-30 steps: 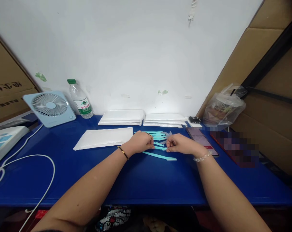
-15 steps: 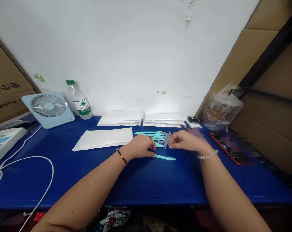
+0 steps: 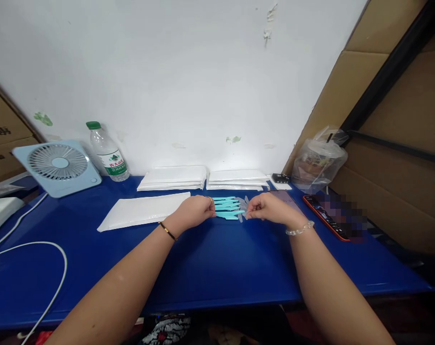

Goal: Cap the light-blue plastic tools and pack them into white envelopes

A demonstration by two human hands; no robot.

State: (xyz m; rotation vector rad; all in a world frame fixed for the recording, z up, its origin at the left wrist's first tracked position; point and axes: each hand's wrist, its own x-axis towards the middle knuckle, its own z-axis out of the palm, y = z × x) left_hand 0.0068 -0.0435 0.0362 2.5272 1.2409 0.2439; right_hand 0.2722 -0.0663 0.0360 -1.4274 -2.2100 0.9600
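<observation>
Turquoise sticks (image 3: pixel 226 206) lie bunched toward the back edge of the counter (image 3: pixel 220 268), the one earlier apart now among them. The left hand (image 3: pixel 194 211) pinches a left end; the right hand's (image 3: pixel 270 209) grip is pressed together just beside the opposite ends.

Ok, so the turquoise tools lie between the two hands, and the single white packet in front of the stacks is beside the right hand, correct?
Not quite: the single white packet is beside the left hand, not the right hand, as the head view shows. The turquoise tools do lie between the two hands.
</observation>
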